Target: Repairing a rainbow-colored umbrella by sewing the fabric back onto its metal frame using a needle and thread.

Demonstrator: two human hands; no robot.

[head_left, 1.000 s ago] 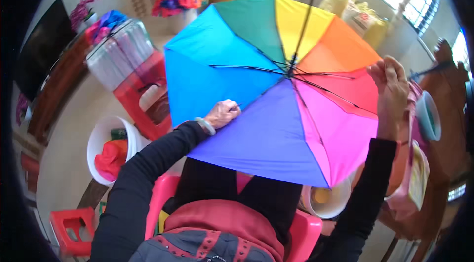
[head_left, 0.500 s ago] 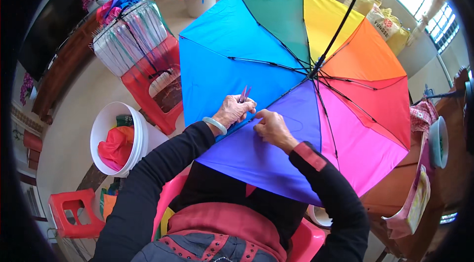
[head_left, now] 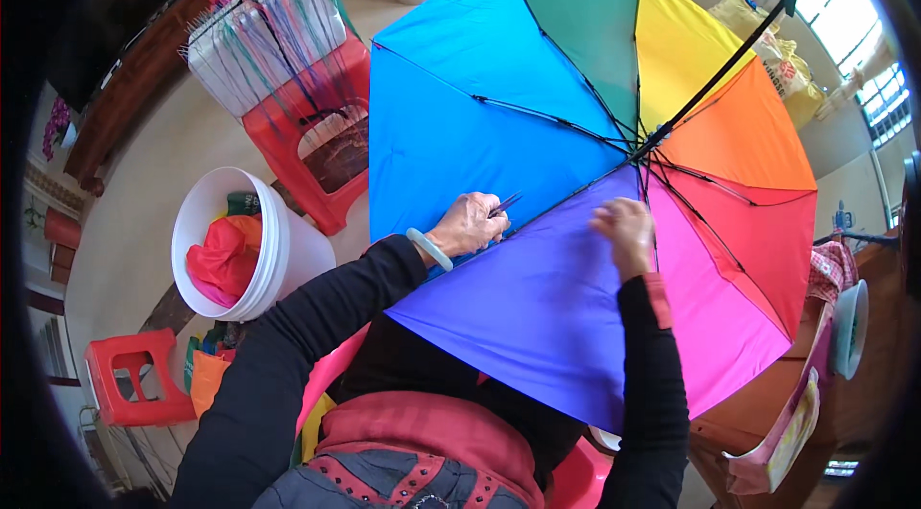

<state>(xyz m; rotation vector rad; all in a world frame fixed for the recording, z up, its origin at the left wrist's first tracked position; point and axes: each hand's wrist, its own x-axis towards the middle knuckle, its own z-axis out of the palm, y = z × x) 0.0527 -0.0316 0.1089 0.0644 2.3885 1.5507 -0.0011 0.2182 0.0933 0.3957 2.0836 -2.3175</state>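
Note:
An opened rainbow umbrella (head_left: 499,164) lies upside down over my lap, its ribs and black shaft (head_left: 715,77) facing me. My left hand (head_left: 468,224) rests at the rib between the blue and purple panels, closed around small thread snips (head_left: 506,205) whose blades poke out past the fingers. Above the purple panel (head_left: 537,288), my right hand (head_left: 628,233) is raised with fingers curled together. It is a little blurred, and anything pinched there is too fine to make out.
On my left stand a white bucket (head_left: 278,264) with colourful cloth inside, a red stool (head_left: 278,144) carrying a white box hung with many threads, and another red stool (head_left: 125,379). A wooden table (head_left: 767,379) with a pale green bowl (head_left: 849,329) is at my right.
My right hand has moved away from the rib, up and to the right. The snips in my left hand have tilted to point rightward. The whole view has shifted slightly.

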